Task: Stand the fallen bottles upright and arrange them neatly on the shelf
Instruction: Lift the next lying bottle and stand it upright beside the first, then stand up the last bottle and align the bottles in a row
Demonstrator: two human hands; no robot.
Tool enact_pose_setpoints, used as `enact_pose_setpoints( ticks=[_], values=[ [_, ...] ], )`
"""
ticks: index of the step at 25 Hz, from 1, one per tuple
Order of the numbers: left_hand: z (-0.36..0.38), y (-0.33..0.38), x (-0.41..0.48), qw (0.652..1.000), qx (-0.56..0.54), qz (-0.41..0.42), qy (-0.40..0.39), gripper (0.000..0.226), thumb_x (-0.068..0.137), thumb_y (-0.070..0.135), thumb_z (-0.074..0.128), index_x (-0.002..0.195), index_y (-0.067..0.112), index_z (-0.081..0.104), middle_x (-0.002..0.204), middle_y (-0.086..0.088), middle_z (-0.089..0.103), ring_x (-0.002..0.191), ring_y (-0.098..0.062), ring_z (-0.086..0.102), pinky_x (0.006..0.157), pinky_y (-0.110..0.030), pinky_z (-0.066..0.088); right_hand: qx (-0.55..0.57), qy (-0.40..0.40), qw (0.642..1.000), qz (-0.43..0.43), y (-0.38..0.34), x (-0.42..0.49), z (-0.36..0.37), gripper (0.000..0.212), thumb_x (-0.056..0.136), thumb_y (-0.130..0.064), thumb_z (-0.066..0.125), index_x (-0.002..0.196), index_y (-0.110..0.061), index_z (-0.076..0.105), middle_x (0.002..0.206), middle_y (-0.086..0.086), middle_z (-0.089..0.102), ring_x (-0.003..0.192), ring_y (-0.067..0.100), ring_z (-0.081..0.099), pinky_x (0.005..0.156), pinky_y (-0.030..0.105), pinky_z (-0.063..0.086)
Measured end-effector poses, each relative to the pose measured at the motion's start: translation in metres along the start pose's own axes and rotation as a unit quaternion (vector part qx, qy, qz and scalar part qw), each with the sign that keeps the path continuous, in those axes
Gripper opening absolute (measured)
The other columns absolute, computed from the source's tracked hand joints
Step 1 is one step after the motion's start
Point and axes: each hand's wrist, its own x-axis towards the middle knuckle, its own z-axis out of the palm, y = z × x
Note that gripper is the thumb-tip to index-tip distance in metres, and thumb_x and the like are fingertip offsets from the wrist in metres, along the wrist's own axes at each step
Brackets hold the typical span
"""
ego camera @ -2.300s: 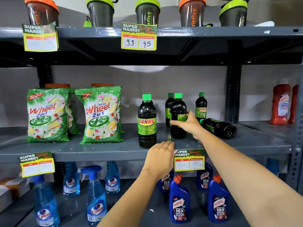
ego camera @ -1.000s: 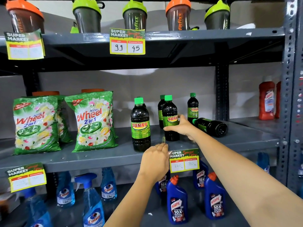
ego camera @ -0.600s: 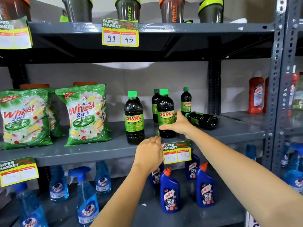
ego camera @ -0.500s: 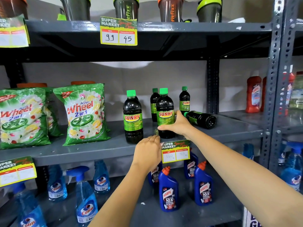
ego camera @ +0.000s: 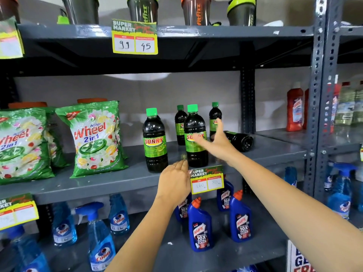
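While four dark plastic bottles with green caps and green-and-yellow "SUNNY" labels stand upright on the grey metal middle shelf (ego camera: 121, 180), a fifth matching bottle, the fallen bottle (ego camera: 240, 141), lies on its side farther back toward the shelf's right end, its base facing outward. Two upright bottles stand near the front edge: the left front bottle (ego camera: 155, 142) and the right front bottle (ego camera: 196, 136); two more stand behind them. The right hand (ego camera: 215, 141) is spread wide, fingers released, in front of the right front bottle and gripping nothing. The left hand (ego camera: 173, 182) rests at the shelf's front edge beside a yellow price tag (ego camera: 207, 179), fingers loosely extended, empty.
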Motion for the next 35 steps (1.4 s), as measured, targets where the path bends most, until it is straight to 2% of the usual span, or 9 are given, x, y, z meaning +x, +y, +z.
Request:
enact_pose_setpoints(
  ticks=[3,6,11,15,19,21,23,30,35],
  values=[
    [-0.007,0.002,-0.002,0.996,-0.075,-0.018,0.042,0.038,0.09,0.007,0.057,0.126,-0.004,0.051,0.123,-0.02,0.061,0.112,-0.033,0.056,0.097,-0.038,0.043,0.077,0.185,0.976,-0.089,-0.005,0.004,-0.043,0.08,0.086,-0.058,0.054,0.149,-0.021,0.02,0.102,0.0,0.063,0.094,0.008,0.06,0.084,0.024,0.045],
    [-0.014,0.014,-0.003,0.988,-0.089,-0.013,0.127,0.034,0.085,-0.003,0.06,0.118,-0.001,0.057,0.109,-0.017,0.066,0.099,-0.033,0.059,0.085,-0.042,0.049,0.118,0.302,0.935,-0.142,0.009,0.019,-0.091,0.048,0.088,-0.051,0.048,0.121,-0.016,0.05,0.08,0.01,0.062,0.074,0.012,0.058,0.072,0.029,0.047],
    [0.003,0.083,0.046,0.992,0.007,0.107,0.063,0.012,0.084,0.009,0.059,0.094,0.005,0.065,0.087,-0.011,0.068,0.077,-0.033,0.06,0.069,-0.042,0.048,-0.08,0.161,0.983,-0.041,0.062,0.074,-0.137,0.035,0.086,-0.05,0.045,0.08,-0.019,0.058,0.088,0.008,0.067,0.085,0.027,0.063,0.077,0.039,0.047],
    [0.029,0.114,0.078,0.995,0.056,0.029,-0.074,0.049,0.096,0.041,0.034,0.116,0.004,0.059,0.12,-0.015,0.064,0.108,-0.032,0.059,0.09,-0.039,0.047,-0.307,-0.021,0.95,0.045,0.091,0.111,-0.146,0.062,0.087,-0.064,0.041,0.112,-0.01,0.059,0.127,0.014,0.059,0.113,0.033,0.057,0.082,0.035,0.04],
    [0.038,0.117,0.079,0.991,0.059,0.01,-0.117,0.061,0.089,0.046,0.025,0.11,0.004,0.064,0.109,-0.013,0.07,0.097,-0.027,0.067,0.075,-0.033,0.054,-0.235,-0.15,0.951,0.133,0.081,0.125,-0.128,0.081,0.084,-0.067,0.05,0.138,-0.006,0.045,0.141,0.018,0.048,0.121,0.035,0.052,0.086,0.033,0.043],
    [0.041,0.116,0.078,0.99,0.069,-0.006,-0.124,0.06,0.089,0.044,0.028,0.108,0.003,0.066,0.105,-0.014,0.071,0.092,-0.026,0.068,0.073,-0.032,0.056,-0.163,-0.188,0.953,0.173,0.075,0.121,-0.122,0.069,0.082,-0.054,0.064,0.13,-0.006,0.049,0.12,0.018,0.057,0.096,0.03,0.059,0.07,0.032,0.047],
    [0.042,0.119,0.078,0.99,0.064,-0.013,-0.129,0.062,0.09,0.044,0.025,0.112,0.001,0.064,0.11,-0.015,0.07,0.097,-0.028,0.067,0.077,-0.034,0.055,-0.116,-0.155,0.965,0.176,0.077,0.121,-0.122,0.065,0.076,-0.046,0.074,0.121,-0.005,0.052,0.097,0.013,0.06,0.077,0.025,0.059,0.06,0.031,0.048],
    [0.038,0.118,0.081,0.99,0.072,0.001,-0.123,0.069,0.089,0.046,0.018,0.115,0.0,0.062,0.113,-0.018,0.068,0.1,-0.03,0.065,0.078,-0.038,0.056,-0.077,0.05,0.993,0.069,0.094,0.115,-0.106,0.078,0.045,-0.073,0.071,0.098,-0.016,0.065,0.1,0.004,0.07,0.091,0.024,0.064,0.079,0.037,0.053],
    [0.045,0.116,0.08,0.991,0.075,-0.002,-0.115,0.059,0.098,0.043,0.024,0.133,0.001,0.047,0.136,-0.017,0.053,0.122,-0.029,0.051,0.096,-0.039,0.043,-0.066,0.063,0.996,-0.007,0.102,0.097,-0.093,0.072,0.056,-0.05,0.086,0.106,-0.023,0.043,0.11,0.0,0.061,0.1,0.022,0.059,0.078,0.036,0.048]
  ],
)
